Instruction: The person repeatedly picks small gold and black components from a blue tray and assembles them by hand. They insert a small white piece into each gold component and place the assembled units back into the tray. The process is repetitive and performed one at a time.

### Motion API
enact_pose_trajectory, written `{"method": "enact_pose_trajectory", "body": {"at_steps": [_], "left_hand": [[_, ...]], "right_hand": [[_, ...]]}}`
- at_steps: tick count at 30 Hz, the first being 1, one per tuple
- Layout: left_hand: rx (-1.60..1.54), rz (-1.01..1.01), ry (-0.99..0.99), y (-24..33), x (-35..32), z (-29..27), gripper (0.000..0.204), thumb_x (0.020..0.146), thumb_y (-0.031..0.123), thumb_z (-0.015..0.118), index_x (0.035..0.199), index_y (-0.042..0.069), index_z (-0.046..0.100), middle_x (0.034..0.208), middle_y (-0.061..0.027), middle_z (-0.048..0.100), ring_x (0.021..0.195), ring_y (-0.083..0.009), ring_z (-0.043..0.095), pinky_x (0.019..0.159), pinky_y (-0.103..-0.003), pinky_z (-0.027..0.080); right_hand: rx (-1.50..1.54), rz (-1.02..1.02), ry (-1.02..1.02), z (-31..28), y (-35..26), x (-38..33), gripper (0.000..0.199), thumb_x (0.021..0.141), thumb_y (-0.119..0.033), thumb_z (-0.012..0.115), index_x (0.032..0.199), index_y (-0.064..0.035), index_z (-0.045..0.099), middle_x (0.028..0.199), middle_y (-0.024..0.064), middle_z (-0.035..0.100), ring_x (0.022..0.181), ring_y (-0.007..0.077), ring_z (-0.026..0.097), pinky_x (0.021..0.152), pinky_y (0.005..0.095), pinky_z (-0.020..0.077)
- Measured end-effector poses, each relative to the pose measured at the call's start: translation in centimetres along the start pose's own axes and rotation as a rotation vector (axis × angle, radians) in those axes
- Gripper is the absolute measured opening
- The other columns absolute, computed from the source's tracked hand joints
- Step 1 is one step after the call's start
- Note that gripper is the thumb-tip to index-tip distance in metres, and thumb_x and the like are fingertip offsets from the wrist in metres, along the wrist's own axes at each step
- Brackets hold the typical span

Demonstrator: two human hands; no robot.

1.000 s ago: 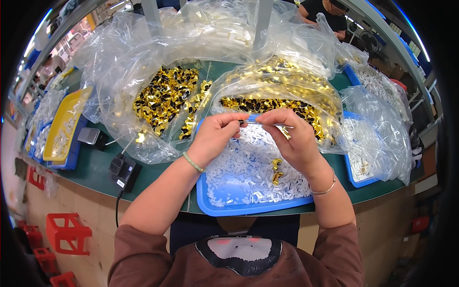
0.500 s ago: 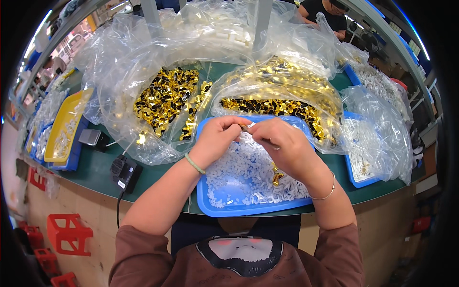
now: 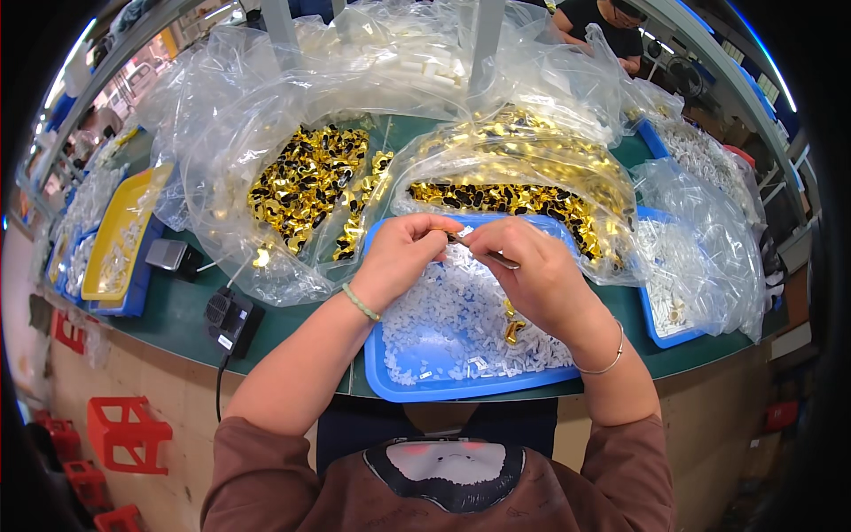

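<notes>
Both hands meet above a blue tray point(image 3: 417, 390) filled with several small white plastic pieces point(image 3: 461, 310). My left hand point(image 3: 403, 257) pinches a tiny white piece at its fingertips. My right hand point(image 3: 532, 275) grips a thin metal tool point(image 3: 492, 257) whose tip points left at that piece. A couple of gold pieces point(image 3: 512, 324) lie in the tray under my right wrist. Clear bags of shiny gold and black parts point(image 3: 306, 182) sit just behind the tray.
A yellow tray on blue bins point(image 3: 115, 235) stands at the left. A black device point(image 3: 230, 319) with a cable sits near the green table's front edge. Another blue tray of white pieces point(image 3: 674, 284) is at the right. Red stools point(image 3: 124, 434) stand below left. Another person point(image 3: 612, 27) works behind.
My hands have drawn closer together and dropped slightly toward the tray, with the tool tip now brought against the piece in my left fingers.
</notes>
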State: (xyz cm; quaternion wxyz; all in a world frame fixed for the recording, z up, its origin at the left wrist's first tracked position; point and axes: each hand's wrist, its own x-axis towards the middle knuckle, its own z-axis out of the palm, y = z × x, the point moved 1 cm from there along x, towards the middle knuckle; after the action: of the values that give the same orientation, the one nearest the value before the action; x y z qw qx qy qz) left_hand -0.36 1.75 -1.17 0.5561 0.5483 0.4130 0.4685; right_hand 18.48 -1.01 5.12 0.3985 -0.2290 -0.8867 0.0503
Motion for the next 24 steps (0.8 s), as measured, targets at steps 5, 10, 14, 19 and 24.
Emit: {"method": "enact_pose_trajectory", "body": {"at_steps": [5, 10, 14, 19, 24], "left_hand": [[0.007, -0.016, 0.004, -0.11, 0.11, -0.32, 0.026, 0.087, 0.007, 0.055, 0.106, -0.001, 0.071, 0.081, -0.0015, 0.066, 0.073, -0.0069, 0.058, 0.069, -0.022, 0.048], [-0.029, -0.022, 0.014, -0.57, 0.24, -0.60, 0.026, 0.089, 0.009, 0.055, 0.107, 0.001, 0.071, 0.081, -0.0012, 0.066, 0.075, -0.0075, 0.059, 0.071, -0.022, 0.048], [-0.197, -0.122, -0.034, -0.01, -0.02, -0.34, 0.029, 0.096, 0.011, 0.052, 0.118, -0.002, 0.065, 0.094, -0.0037, 0.066, 0.086, -0.0090, 0.062, 0.083, -0.025, 0.052], [-0.356, -0.203, -0.090, 0.13, 0.00, -0.59, 0.034, 0.099, 0.012, 0.050, 0.128, -0.005, 0.058, 0.102, -0.0059, 0.066, 0.093, -0.0108, 0.063, 0.092, -0.026, 0.053], [-0.368, -0.202, -0.095, 0.20, 0.00, -0.62, 0.035, 0.098, 0.011, 0.050, 0.128, -0.005, 0.058, 0.103, -0.0062, 0.065, 0.093, -0.0105, 0.062, 0.092, -0.026, 0.053]], "right_hand": [[-0.005, -0.019, 0.011, 0.48, 0.32, -0.16, 0.025, 0.076, 0.007, 0.068, 0.096, -0.0035, 0.056, 0.089, 0.0108, 0.063, 0.083, 0.0302, 0.065, 0.068, 0.0373, 0.0541], [0.058, -0.050, 0.040, 0.02, -0.17, 0.06, 0.026, 0.076, 0.007, 0.069, 0.096, -0.0035, 0.057, 0.090, 0.0113, 0.064, 0.082, 0.0306, 0.065, 0.068, 0.0374, 0.0540], [0.047, 0.002, 0.049, 0.11, 0.42, -0.16, 0.027, 0.076, 0.007, 0.069, 0.096, -0.0030, 0.057, 0.091, 0.0119, 0.065, 0.082, 0.0307, 0.066, 0.068, 0.0368, 0.0541], [0.031, 0.061, 0.052, -0.16, 0.57, -0.15, 0.023, 0.080, 0.009, 0.069, 0.096, -0.0015, 0.057, 0.093, 0.0129, 0.067, 0.083, 0.0276, 0.067, 0.070, 0.0331, 0.0560], [0.063, 0.072, 0.040, -0.11, 0.70, -0.10, 0.021, 0.081, 0.010, 0.068, 0.097, -0.0009, 0.058, 0.094, 0.0125, 0.068, 0.084, 0.0257, 0.068, 0.071, 0.0315, 0.0569]]}}
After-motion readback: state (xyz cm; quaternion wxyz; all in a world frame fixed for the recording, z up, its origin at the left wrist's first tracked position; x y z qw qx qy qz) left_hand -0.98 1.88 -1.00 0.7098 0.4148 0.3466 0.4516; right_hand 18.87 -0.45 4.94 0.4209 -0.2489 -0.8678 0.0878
